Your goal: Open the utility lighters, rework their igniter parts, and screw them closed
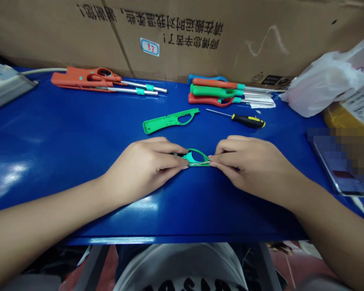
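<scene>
Between my two hands, low over the blue table, is the green half-shell of a gas lighter (199,157) with a teal trigger and a thin wire along its lower edge. My left hand (150,161) is closed around its handle end, which the fingers hide. The fingertips of my right hand (245,159) pinch the end by the trigger loop. Just beyond them lies the matching green shell half (168,121), its inside facing up. A black and yellow screwdriver (248,121) rests to the right of that half, tip pointing left.
Orange lighters (81,79) lie at the back left, and several coloured lighters (214,91) are stacked at the back right. A cardboard box (182,60) walls off the rear. On the right are a plastic bag (318,85) and a phone (336,165); a power strip (9,85) sits left.
</scene>
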